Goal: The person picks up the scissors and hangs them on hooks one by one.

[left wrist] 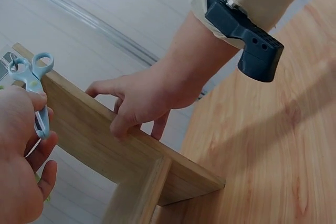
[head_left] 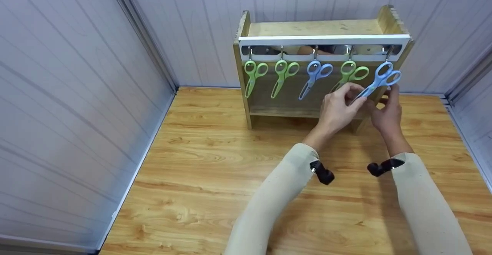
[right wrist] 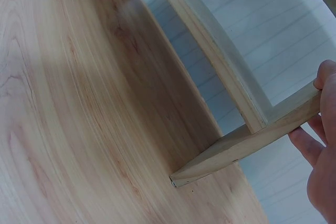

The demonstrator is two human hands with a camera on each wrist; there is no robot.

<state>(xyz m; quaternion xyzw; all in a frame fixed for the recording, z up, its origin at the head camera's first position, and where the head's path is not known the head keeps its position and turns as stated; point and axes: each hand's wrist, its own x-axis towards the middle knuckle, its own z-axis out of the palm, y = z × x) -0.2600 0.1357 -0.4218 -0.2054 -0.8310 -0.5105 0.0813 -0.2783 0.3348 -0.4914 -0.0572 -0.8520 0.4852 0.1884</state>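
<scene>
L hand (head_left: pixel 338 107) is pinching the blue scissors (head_left: pixel 378 80) w/ blades angling off the hook, R hand (head_left: pixel 386 112) is gripping the rack's side panel (left wrist: pixel 100 129); a tug is risking tipping the rack or dropping them.

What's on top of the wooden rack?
The rack's top shelf shows only bare wood. Five scissors hang on the rail below it. The shelf's far edge can't be seen.
</scene>
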